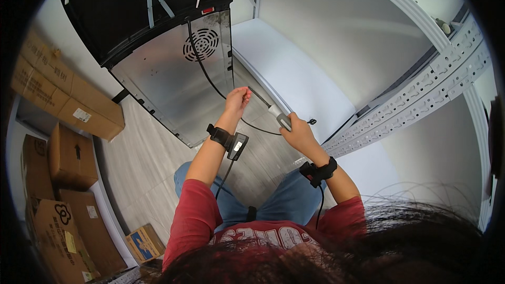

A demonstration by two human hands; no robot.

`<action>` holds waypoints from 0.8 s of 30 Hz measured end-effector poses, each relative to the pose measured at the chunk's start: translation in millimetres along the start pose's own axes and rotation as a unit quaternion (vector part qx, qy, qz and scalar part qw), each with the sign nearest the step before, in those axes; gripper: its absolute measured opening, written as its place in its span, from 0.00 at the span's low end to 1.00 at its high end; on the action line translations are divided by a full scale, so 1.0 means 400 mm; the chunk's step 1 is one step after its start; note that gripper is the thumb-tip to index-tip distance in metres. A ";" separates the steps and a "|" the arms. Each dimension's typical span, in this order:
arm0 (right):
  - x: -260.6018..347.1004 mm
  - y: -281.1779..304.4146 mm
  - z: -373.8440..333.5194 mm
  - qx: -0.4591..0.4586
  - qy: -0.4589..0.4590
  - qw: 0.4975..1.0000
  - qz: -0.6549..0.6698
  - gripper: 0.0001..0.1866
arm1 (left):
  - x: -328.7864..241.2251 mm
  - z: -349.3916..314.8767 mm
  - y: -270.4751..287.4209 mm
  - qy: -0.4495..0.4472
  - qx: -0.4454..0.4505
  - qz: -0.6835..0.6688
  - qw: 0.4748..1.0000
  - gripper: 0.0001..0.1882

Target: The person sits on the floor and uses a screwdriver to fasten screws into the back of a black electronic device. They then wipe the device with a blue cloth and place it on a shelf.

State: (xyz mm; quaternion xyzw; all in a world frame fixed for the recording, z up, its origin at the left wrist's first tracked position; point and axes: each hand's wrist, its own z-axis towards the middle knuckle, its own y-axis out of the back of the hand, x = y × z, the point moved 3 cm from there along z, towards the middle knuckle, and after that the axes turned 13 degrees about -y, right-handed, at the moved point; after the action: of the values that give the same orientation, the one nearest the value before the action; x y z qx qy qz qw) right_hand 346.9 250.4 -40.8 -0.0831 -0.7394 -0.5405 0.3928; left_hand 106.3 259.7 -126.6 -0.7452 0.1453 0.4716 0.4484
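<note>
My right hand [301, 135] is wrapped round the grey and white handle of a screwdriver [283, 118]. Its thin shaft slants up and left to my left hand [238, 100], whose fingers are pinched together right at the tip. Whatever they hold there is too small to make out. Beyond both hands stands a tall appliance [158, 79] with a bare metal panel, a round slotted vent and a black upper part. A black power cord [206, 76] hangs from it, passes behind my left hand and ends in a plug [312, 122] beside my right hand.
Pale tubes [149, 0] run over the appliance's black part, near a red switch [208, 10]. Cardboard boxes [73, 155] fill the left side, some on a shelf. A white shelf [294, 73] and perforated metal rails [400, 94] stand to the right. Grey flooring [142, 168] lies below.
</note>
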 end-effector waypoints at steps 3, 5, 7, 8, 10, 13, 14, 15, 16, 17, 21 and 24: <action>-0.002 0.009 -0.011 -0.005 0.019 1.000 0.004 0.16 | 0.003 0.010 -0.001 0.011 0.012 -0.015 1.000 0.07; -0.004 0.012 -0.014 -0.009 0.024 1.000 0.006 0.16 | 0.002 0.013 -0.006 0.015 0.025 -0.019 0.999 0.08; -0.007 0.012 -0.014 -0.013 0.024 1.000 0.004 0.16 | 0.001 0.014 -0.011 0.015 0.026 -0.020 0.999 0.08; -0.007 0.014 -0.015 -0.009 0.016 1.000 -0.003 0.17 | -0.001 0.013 -0.013 0.016 0.026 -0.021 0.999 0.08; -0.002 0.021 -0.018 -0.001 0.002 1.000 -0.015 0.18 | -0.005 0.013 -0.019 0.018 0.026 -0.018 0.999 0.08; 0.007 0.025 -0.021 0.002 0.005 1.000 -0.011 0.18 | -0.011 0.014 -0.025 0.021 0.017 -0.023 0.999 0.09; 0.008 0.025 -0.022 0.000 0.005 1.000 -0.007 0.18 | -0.012 0.015 -0.026 0.022 0.013 -0.026 0.999 0.09; 0.007 0.023 -0.023 -0.001 0.004 1.000 -0.003 0.18 | -0.013 0.015 -0.027 0.022 0.011 -0.025 0.999 0.09; 0.005 0.022 -0.023 -0.002 0.003 1.000 0.001 0.18 | -0.013 0.012 -0.030 0.024 0.010 -0.024 0.999 0.09; 0.004 0.022 -0.021 0.002 -0.001 1.000 -0.001 0.19 | -0.014 0.009 -0.033 0.025 0.008 -0.022 0.999 0.09; -0.003 0.019 -0.012 0.006 -0.010 1.000 -0.007 0.19 | -0.022 0.010 -0.043 0.023 0.012 -0.026 0.999 0.09; 0.002 0.014 -0.009 0.005 -0.009 1.000 -0.009 0.19 | -0.021 0.016 -0.036 0.025 0.010 -0.045 0.999 0.10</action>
State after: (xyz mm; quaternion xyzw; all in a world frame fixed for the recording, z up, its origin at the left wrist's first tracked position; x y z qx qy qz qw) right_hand 351.1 249.3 -35.8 -0.0793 -0.7462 -0.5396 0.3816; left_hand 107.4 271.4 -112.8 -0.7581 0.1277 0.4309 0.4725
